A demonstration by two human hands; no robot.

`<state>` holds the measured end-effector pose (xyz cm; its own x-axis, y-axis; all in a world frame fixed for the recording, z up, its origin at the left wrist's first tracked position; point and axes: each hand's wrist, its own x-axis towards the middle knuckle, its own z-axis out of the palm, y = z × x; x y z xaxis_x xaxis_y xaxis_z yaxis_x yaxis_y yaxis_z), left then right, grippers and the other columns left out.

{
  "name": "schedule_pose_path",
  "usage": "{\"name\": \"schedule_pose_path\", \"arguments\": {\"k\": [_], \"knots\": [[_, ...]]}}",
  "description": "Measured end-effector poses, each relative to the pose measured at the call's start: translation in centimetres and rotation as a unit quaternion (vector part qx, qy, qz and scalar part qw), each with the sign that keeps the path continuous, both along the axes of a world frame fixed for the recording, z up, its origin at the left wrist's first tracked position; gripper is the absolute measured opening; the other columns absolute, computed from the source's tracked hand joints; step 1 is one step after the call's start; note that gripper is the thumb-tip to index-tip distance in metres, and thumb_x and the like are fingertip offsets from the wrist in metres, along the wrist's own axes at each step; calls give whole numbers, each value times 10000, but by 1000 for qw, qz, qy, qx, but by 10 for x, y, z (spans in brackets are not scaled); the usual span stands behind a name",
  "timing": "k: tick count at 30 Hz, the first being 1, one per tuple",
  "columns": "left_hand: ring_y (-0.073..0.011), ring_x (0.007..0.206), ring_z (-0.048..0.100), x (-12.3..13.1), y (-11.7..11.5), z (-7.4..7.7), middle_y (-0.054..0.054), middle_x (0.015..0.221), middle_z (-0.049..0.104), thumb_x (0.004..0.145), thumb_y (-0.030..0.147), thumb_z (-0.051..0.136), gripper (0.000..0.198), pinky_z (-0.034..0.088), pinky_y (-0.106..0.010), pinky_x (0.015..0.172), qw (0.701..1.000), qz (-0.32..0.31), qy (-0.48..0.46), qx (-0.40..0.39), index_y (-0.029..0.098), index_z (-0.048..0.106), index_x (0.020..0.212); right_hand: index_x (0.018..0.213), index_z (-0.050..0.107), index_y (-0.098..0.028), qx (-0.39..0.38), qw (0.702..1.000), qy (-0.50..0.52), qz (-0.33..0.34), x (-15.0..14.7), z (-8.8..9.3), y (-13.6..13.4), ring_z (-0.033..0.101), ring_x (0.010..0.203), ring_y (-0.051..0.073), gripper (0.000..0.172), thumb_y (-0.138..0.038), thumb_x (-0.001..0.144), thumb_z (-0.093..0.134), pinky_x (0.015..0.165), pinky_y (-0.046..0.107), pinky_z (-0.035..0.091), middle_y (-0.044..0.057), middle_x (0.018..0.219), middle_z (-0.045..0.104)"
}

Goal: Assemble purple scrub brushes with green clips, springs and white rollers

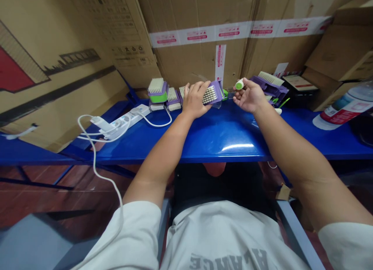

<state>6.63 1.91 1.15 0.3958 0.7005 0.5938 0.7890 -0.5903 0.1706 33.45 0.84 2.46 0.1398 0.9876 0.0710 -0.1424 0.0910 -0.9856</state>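
My left hand (pixel 192 99) is wrapped round a purple brush (pixel 216 92) with tufts of pale bristles, which lies tilted toward me near the back of the table. A bright green part shows at its right end. My right hand (pixel 251 96) is closed on a short white piece with a round green end (pixel 239 84), held just right of the brush and apart from it. Left of my left hand stand a purple and green brush (pixel 157 92) and a smaller purple brush (pixel 172 97), bristles up. More purple brushes (pixel 271 85) sit beyond my right hand.
A white power strip (pixel 128 121) with looping cables lies on the blue table (pixel 221 134) at left. Large cardboard boxes (pixel 198 9) wall off the back. At right stand a black box (pixel 300 89) and a labelled plastic bottle (pixel 345 107). A cable hangs across my left sleeve.
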Motion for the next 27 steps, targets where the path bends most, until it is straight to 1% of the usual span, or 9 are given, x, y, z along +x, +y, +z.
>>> {"name": "schedule_pose_path", "arguments": {"k": [2,4,7,11,14,16,18,23,27], "knots": [[-463,1701,554,0,0,0,-150,1760,642,926,450,930,928,213,-702,1539,1000,-2,0,-1,336,547,1764,1228,722,-303,-3,1000,-14,-8,2,-5,5,707,904,276,449,-707,1049,644,876,440,658,58,921,736],[-462,1689,564,0,1,0,-141,1748,654,920,458,936,930,220,-709,1536,1000,-6,-3,3,352,551,1760,1250,713,-308,-4,999,-35,-9,2,-8,8,703,926,282,501,-759,1055,618,886,437,654,56,912,717],[-451,1672,576,-1,2,-1,-132,1726,672,919,464,937,925,235,-713,1531,1000,-7,-4,12,358,556,1755,1255,694,-323,-2,999,-44,-8,0,-7,7,675,888,258,558,-835,1051,609,887,408,646,21,831,639],[-440,1666,579,-1,1,0,-119,1709,675,920,432,932,905,229,-699,1535,1000,-6,0,14,361,569,1746,1192,682,-324,6,1000,-28,-10,-6,-6,3,628,807,228,570,-867,1017,676,849,399,649,-4,783,574],[-430,1654,589,0,-2,1,-122,1715,662,913,359,919,901,203,-688,1544,1000,-1,6,9,339,572,1744,1190,660,-341,33,999,-35,-8,-6,-12,6,619,793,212,642,-890,898,817,801,399,646,-13,844,611],[-426,1649,589,1,-5,3,-130,1719,653,911,323,904,906,190,-692,1544,1000,0,15,5,318,564,1750,1243,630,-366,59,997,-44,3,-2,-19,12,625,796,198,735,-890,808,908,777,392,641,-21,912,645],[-423,1642,591,1,-7,4,-134,1718,652,918,310,891,901,189,-697,1541,1000,-1,21,4,307,556,1755,1300,611,-388,86,995,-52,19,3,-24,19,646,806,199,817,-893,759,957,755,393,644,-18,956,664],[-422,1623,597,2,-10,5,-134,1711,655,918,298,888,892,211,-700,1532,1000,1,28,4,312,562,1748,1436,639,-427,107,992,-57,40,6,-30,25,730,838,217,830,-842,801,979,733,390,697,-7,1008,731],[-418,1618,594,1,-8,4,-133,1706,661,921,316,890,897,227,-706,1525,1000,0,28,2,321,556,1753,1436,676,-419,106,992,-57,38,1,-29,21,782,920,252,830,-790,780,1023,769,415,733,13,1076,778]]}}
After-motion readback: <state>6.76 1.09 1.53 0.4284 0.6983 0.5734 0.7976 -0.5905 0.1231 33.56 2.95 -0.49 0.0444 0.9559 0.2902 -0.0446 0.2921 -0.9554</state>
